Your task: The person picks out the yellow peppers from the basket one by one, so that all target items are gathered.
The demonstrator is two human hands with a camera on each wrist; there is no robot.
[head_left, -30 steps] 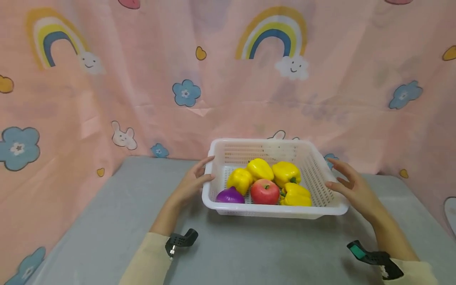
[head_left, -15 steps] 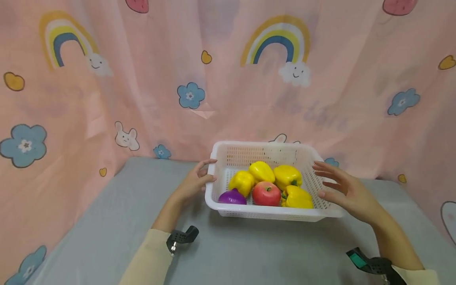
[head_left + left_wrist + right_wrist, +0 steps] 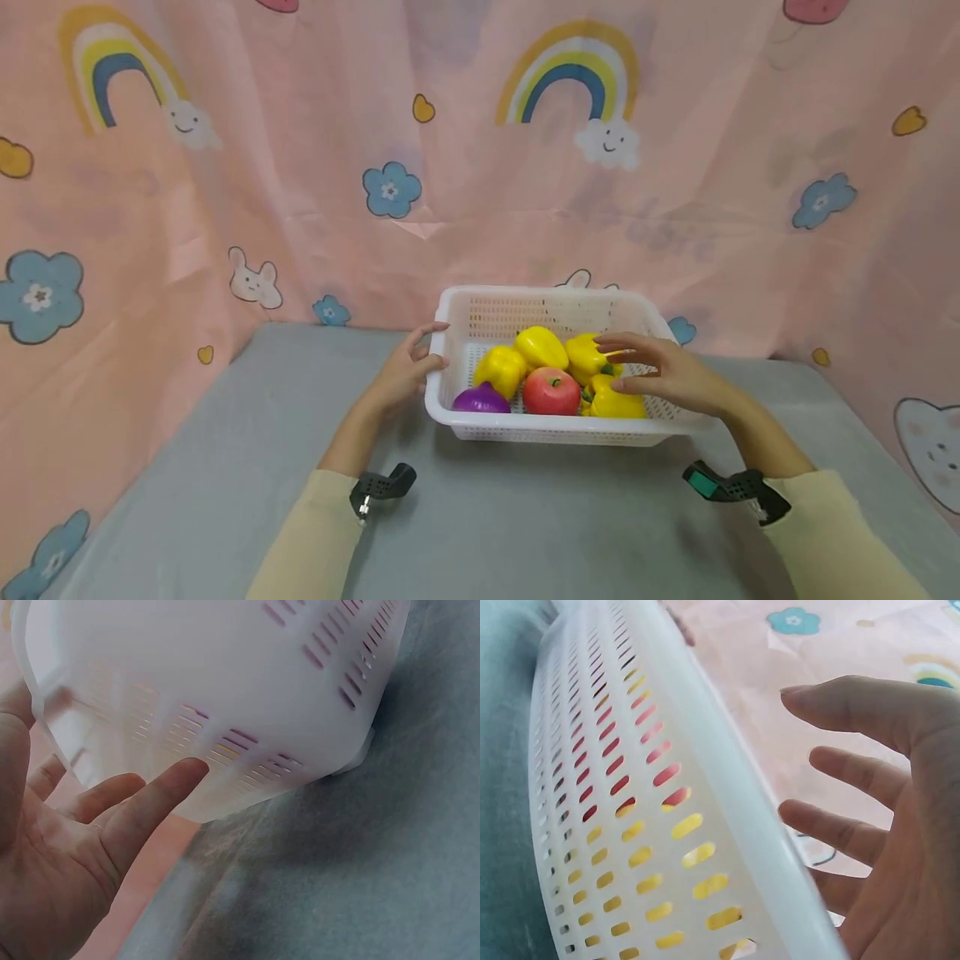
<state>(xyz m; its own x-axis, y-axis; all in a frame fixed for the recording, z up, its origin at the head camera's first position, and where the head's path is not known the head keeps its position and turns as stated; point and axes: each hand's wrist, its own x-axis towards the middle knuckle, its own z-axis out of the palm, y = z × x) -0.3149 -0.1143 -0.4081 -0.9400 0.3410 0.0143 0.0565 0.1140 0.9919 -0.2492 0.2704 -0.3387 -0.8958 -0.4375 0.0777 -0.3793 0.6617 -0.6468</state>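
A white perforated basket stands on the grey-covered table, with several yellow bell peppers, a red apple and a purple onion inside. At its left end, my left hand has thumb and fingertips on the rim; in the left wrist view its fingers lie fairly straight along the outer wall. My right hand reaches over the right rim with fingers spread. Its fingertips partly cover the back right pepper, and its thumb overlaps the front right pepper. Nothing is between them.
Behind the basket hangs a pink curtain printed with rainbows, flowers and hearts, right at the back edge of the table. Each wrist carries a black strap, left strap and right strap.
My right hand has left the basket's right end and moved left, in over the peppers. My left hand stays at the left rim. The basket and its contents keep their arrangement.
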